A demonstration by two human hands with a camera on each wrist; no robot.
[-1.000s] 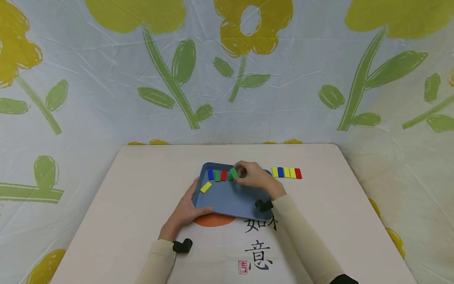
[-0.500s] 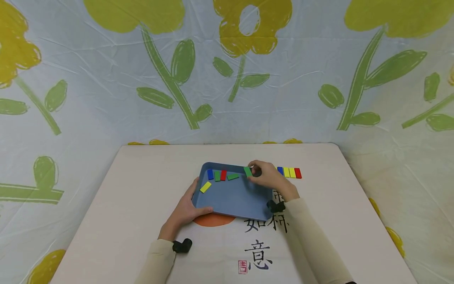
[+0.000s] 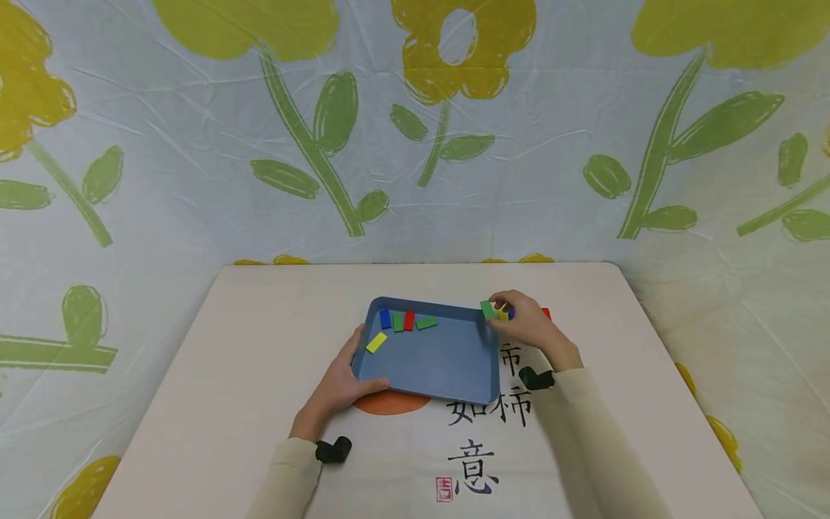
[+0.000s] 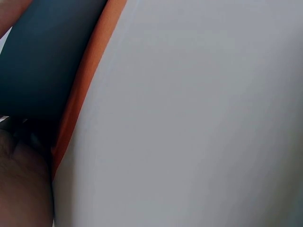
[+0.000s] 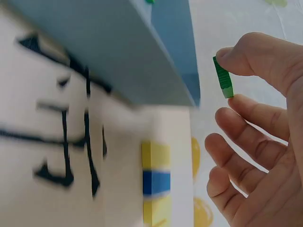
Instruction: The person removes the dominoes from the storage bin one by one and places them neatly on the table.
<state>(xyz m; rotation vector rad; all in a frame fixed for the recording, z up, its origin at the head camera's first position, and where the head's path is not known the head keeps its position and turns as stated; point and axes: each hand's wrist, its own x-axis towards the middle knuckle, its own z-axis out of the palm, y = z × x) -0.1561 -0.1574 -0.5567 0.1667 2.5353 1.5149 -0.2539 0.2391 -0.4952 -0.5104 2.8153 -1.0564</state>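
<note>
With thumb and fingertips, my right hand [image 3: 528,322] pinches a small flat green block [image 3: 488,311], held above the right rim of a blue tray [image 3: 428,364]. The right wrist view shows this green block [image 5: 223,78] between thumb and index finger, the other fingers loosely bent. My left hand [image 3: 338,380] grips the tray's left front corner, thumb over the front rim. Inside lie a blue block [image 3: 385,319], a green block [image 3: 398,322], a red block [image 3: 409,321], a slanted green block [image 3: 426,323] and a yellow block [image 3: 376,342].
Right of the tray, a row of blocks is partly hidden by my right hand; its red end block [image 3: 546,313] shows. The right wrist view shows a blue block [image 5: 156,183] between yellow ones. A cloth [image 3: 395,461] with black characters lies on the pale table [image 3: 259,324].
My right hand has carried the green block rightward from inside the tray to its right rim, uncovering the slanted green block. The left hand and tray stay put.
</note>
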